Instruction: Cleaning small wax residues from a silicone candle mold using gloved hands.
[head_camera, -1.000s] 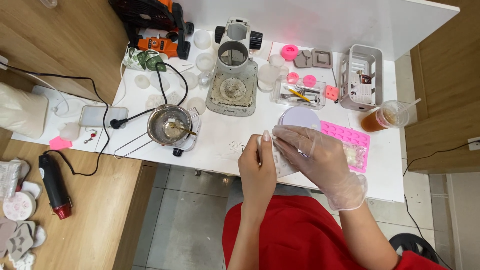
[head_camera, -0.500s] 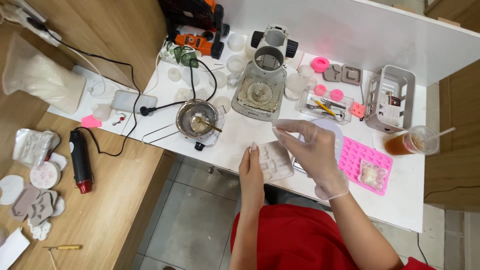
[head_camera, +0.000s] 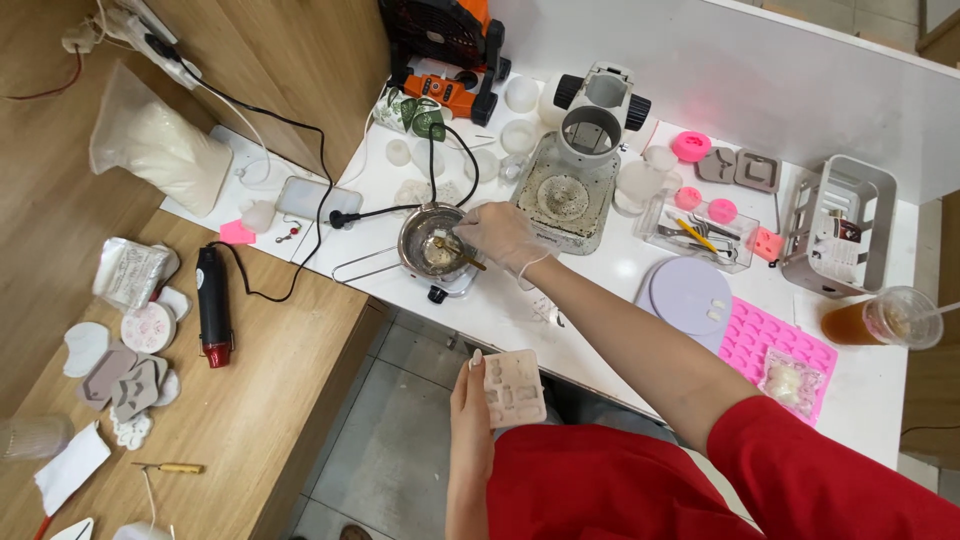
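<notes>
Mold (head_camera: 514, 389), pale and rectangular with small cavities, is lying flat on my left hand (head_camera: 472, 405), thumb along its near edge and fingers underneath, held out over the floor just off the white table's (head_camera: 600, 330) front edge. My gloved right hand (head_camera: 503, 236) is reaching across to the small metal melting pot (head_camera: 437, 247), beyond and left of the mold, fingertips pinching a stirrer (head_camera: 462, 254) that dips into the pot's contents. I am judging this as the stirring or scooping step. Next move calls for carrying material from pot to mold without dripping, keeping the mold level. Right of the mold, a pink silicone tray (head_camera: 775, 345) is lying flat.
</notes>
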